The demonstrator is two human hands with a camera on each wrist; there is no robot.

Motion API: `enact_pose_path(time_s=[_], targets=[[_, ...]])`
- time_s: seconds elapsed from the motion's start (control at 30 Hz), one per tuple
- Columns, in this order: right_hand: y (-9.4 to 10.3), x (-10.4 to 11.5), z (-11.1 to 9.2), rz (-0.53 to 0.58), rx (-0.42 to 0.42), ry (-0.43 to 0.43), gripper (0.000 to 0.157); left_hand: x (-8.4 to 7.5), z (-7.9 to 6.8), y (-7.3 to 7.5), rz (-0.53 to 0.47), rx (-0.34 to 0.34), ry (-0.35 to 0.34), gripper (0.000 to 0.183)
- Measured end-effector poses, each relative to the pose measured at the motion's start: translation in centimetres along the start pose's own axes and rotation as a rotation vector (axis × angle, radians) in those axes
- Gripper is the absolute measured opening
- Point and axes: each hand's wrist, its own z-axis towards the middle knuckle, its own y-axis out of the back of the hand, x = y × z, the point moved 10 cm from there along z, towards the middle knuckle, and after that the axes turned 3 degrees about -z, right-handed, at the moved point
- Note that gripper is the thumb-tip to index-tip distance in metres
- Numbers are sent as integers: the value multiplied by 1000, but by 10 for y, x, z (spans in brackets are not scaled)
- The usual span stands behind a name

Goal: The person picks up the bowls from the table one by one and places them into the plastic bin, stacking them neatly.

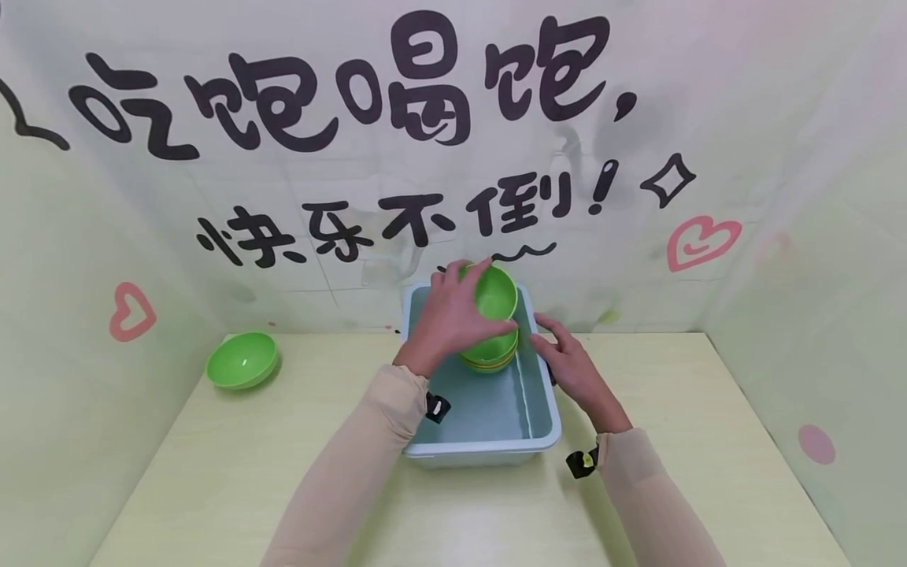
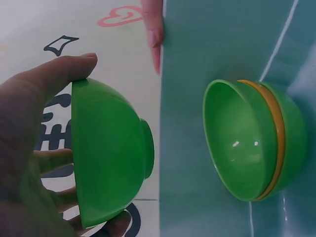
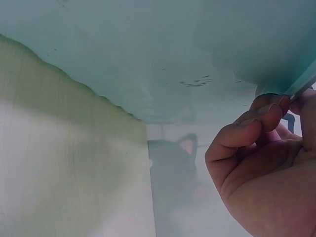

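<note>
My left hand (image 1: 449, 315) grips a green bowl (image 1: 501, 293) by its rim, thumb on one side and fingers on the other. In the left wrist view this bowl (image 2: 106, 153) is tipped on its side, apart from a nested stack of bowls (image 2: 234, 148), green with a yellow one between. The stack sits in the far part of a light blue plastic tub (image 1: 482, 450). At the tub's right side, my right hand (image 1: 575, 374) holds the rim; in the right wrist view its curled fingers (image 3: 247, 131) are at the rim's underside.
Another green bowl (image 1: 242, 361) rests on the pale wooden table (image 1: 283, 465) at the far left. Behind the tub rises a wall sheet (image 1: 340, 173) with black lettering and pink hearts. Similar pale sheets close off both sides.
</note>
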Motion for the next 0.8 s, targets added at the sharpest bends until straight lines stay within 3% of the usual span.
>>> enact_pose_path(time_s=[0.3, 0.8], targets=[[0, -1, 0, -8, 2, 8, 58, 8, 6, -25, 38, 60, 12, 107], [-1, 1, 0, 5, -27, 26, 57, 21, 5, -53, 47, 132, 19, 106]])
